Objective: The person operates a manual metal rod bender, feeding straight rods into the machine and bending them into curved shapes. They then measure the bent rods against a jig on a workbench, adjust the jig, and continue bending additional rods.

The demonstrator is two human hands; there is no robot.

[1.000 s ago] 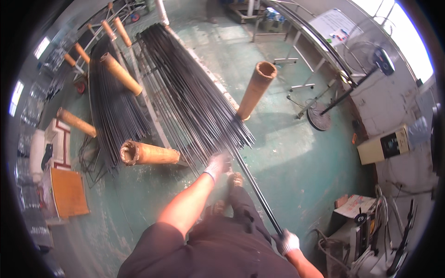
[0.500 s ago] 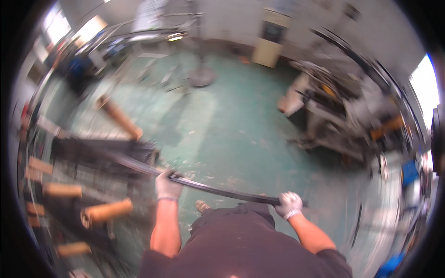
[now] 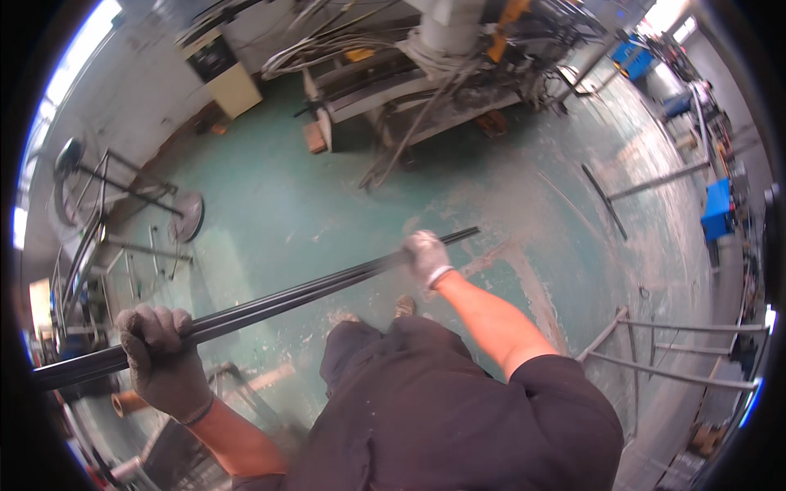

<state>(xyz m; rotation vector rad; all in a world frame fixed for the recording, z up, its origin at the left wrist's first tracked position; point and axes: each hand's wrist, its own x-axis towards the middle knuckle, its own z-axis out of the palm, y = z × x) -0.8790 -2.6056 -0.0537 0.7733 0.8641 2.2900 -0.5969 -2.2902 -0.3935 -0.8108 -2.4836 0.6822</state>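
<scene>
A few long, thin dark bars (image 3: 295,296), lying side by side, run slanting across the front of my body. Their kind beyond that I cannot make out. My left hand (image 3: 166,360), in a grey-white work glove, is closed round them toward the left, and they run on past it to the picture's rim. Farther right, my right hand (image 3: 426,259), gloved too and slightly blurred, grips the same bars close to their right end, which sticks out a little beyond it. The bars hang above the green floor (image 3: 286,237).
A large machine (image 3: 409,98) with cables stands ahead. Metal frames stand at left (image 3: 102,204) and right (image 3: 671,352); a round base (image 3: 188,217) sits by the left one. A beige cabinet (image 3: 233,88) is by the wall, a brown tube (image 3: 128,403) below my left hand.
My view has swung to the right, bringing the machine ahead of me. Both hands still hold the bars, which now rise toward the right; my left hand appears farther left.
</scene>
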